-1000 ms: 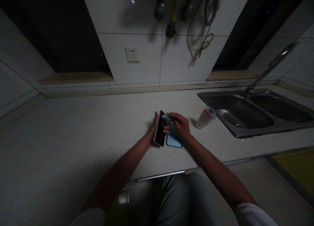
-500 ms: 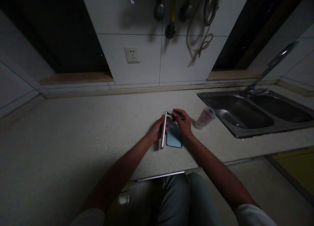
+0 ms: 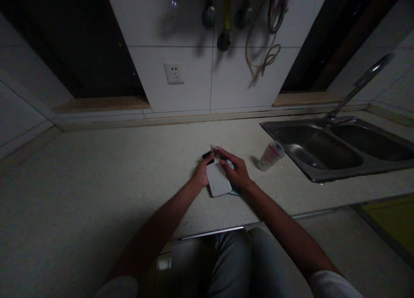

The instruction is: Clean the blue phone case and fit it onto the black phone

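Here in the head view, the left hand [image 3: 202, 174] has its fingers closed around one long edge of the phone [image 3: 219, 182], thumb laid across a dark patch [image 3: 207, 154] at the far end. The phone's pale side faces up, held just over the counter [image 3: 129, 173] and partly covering a flat blue piece [image 3: 236, 189]. And the right hand [image 3: 237, 172] is in there too, fingers bent and gathered at the phone's far end, beside a pale bit [image 3: 212, 147] too small to name; whether they truly grip, I cannot tell.

My call: this handling suits a firm left hold by the edges, light right fingertips, and the phone kept low over the counter, since a slick back could slip.

Now the surface: speckled, light stone by the look of it, with a cup [image 3: 271, 155] sitting to the right, near the steel sink [image 3: 318, 149]. Behind, white tiles carry a socket [image 3: 174, 73], pipes and a looped cord [image 3: 268, 58]. Dim light all round, dark windows either side.
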Demonstrator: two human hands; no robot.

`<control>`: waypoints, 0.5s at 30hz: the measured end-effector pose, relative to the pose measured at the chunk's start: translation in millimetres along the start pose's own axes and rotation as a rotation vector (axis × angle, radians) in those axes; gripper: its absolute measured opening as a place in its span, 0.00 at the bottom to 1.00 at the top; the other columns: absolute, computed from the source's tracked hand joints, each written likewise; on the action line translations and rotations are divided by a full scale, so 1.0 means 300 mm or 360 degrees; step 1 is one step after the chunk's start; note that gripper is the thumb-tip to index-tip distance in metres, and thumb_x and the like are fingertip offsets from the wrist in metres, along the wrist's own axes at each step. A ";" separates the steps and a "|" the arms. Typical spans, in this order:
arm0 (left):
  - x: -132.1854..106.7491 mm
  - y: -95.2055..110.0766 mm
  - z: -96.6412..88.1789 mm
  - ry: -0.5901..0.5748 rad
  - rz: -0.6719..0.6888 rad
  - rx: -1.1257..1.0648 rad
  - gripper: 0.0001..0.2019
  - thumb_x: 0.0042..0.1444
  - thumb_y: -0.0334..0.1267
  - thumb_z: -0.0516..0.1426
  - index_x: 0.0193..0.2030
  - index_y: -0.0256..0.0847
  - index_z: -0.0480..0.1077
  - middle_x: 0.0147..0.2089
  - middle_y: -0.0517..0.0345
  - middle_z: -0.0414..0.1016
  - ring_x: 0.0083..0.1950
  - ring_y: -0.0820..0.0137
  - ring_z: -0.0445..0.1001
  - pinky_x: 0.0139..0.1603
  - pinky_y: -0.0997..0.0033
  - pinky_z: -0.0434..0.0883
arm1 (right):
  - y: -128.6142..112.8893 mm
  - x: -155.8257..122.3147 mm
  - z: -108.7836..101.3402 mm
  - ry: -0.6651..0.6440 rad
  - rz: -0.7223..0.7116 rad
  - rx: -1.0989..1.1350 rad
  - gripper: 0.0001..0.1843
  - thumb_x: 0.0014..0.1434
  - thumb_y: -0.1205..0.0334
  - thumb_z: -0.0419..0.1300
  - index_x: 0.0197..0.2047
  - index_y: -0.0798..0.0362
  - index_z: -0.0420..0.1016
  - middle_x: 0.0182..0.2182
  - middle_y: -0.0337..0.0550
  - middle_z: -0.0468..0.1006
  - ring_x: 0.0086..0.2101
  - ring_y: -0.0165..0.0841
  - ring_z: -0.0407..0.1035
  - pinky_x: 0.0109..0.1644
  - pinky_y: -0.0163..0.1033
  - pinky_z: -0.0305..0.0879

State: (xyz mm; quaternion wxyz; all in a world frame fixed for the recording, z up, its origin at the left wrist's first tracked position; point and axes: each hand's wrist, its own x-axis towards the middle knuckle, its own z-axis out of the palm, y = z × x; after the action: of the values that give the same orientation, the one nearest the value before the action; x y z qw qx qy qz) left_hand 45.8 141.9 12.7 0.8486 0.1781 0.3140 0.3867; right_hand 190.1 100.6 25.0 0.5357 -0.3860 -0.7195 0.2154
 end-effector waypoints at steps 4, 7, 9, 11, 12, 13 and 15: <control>0.002 0.019 0.000 -0.0032 -0.0117 -0.0201 0.12 0.59 0.45 0.59 0.34 0.37 0.76 0.28 0.50 0.79 0.29 0.62 0.79 0.34 0.63 0.74 | -0.010 -0.010 0.001 -0.0143 -0.0152 -0.0259 0.21 0.69 0.57 0.54 0.63 0.43 0.73 0.61 0.43 0.75 0.62 0.41 0.68 0.69 0.57 0.61; 0.004 0.024 -0.003 -0.0102 -0.0100 -0.0270 0.16 0.60 0.48 0.57 0.36 0.36 0.77 0.30 0.50 0.79 0.31 0.61 0.80 0.40 0.60 0.75 | -0.009 -0.027 -0.004 -0.0219 -0.0230 -0.0333 0.20 0.69 0.60 0.54 0.61 0.42 0.74 0.57 0.43 0.79 0.60 0.40 0.71 0.71 0.61 0.57; 0.005 0.022 -0.004 -0.0141 -0.0125 -0.0260 0.22 0.62 0.53 0.53 0.38 0.35 0.77 0.31 0.47 0.80 0.34 0.58 0.80 0.43 0.58 0.76 | -0.012 -0.052 -0.009 -0.0286 -0.0267 -0.0365 0.19 0.69 0.60 0.54 0.60 0.42 0.75 0.56 0.44 0.80 0.58 0.40 0.72 0.70 0.62 0.57; 0.003 0.017 -0.002 -0.0156 -0.0142 -0.0239 0.29 0.64 0.60 0.49 0.42 0.32 0.77 0.33 0.43 0.80 0.37 0.55 0.81 0.44 0.55 0.76 | -0.023 -0.088 -0.013 -0.0348 -0.0328 -0.0408 0.19 0.69 0.62 0.54 0.59 0.43 0.76 0.55 0.46 0.81 0.57 0.40 0.74 0.70 0.62 0.58; 0.002 0.015 -0.002 -0.0156 -0.0142 -0.0232 0.32 0.64 0.62 0.47 0.43 0.31 0.77 0.34 0.42 0.80 0.37 0.54 0.81 0.44 0.54 0.76 | -0.031 -0.111 -0.014 -0.0381 -0.0366 -0.0429 0.19 0.69 0.63 0.54 0.59 0.44 0.76 0.54 0.46 0.81 0.57 0.40 0.74 0.70 0.62 0.59; 0.000 0.013 0.000 -0.0155 -0.0139 -0.0231 0.34 0.64 0.63 0.45 0.44 0.31 0.76 0.34 0.40 0.80 0.38 0.54 0.81 0.44 0.53 0.76 | -0.040 -0.134 -0.015 -0.0418 -0.0408 -0.0447 0.19 0.68 0.64 0.54 0.60 0.45 0.75 0.54 0.47 0.81 0.56 0.40 0.74 0.69 0.61 0.60; -0.004 0.009 0.001 -0.0157 -0.0124 -0.0249 0.36 0.65 0.64 0.44 0.46 0.30 0.75 0.36 0.39 0.81 0.38 0.54 0.81 0.44 0.53 0.76 | -0.059 -0.182 -0.014 -0.0500 -0.0476 -0.0470 0.21 0.68 0.65 0.53 0.62 0.45 0.73 0.54 0.47 0.81 0.57 0.40 0.74 0.68 0.59 0.63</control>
State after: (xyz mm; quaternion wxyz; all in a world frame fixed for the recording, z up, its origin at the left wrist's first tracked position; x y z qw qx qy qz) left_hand 44.0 142.8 14.9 0.8888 0.1177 0.2475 0.3674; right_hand 195.1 46.5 6.2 0.3810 -0.3110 -0.8667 0.0837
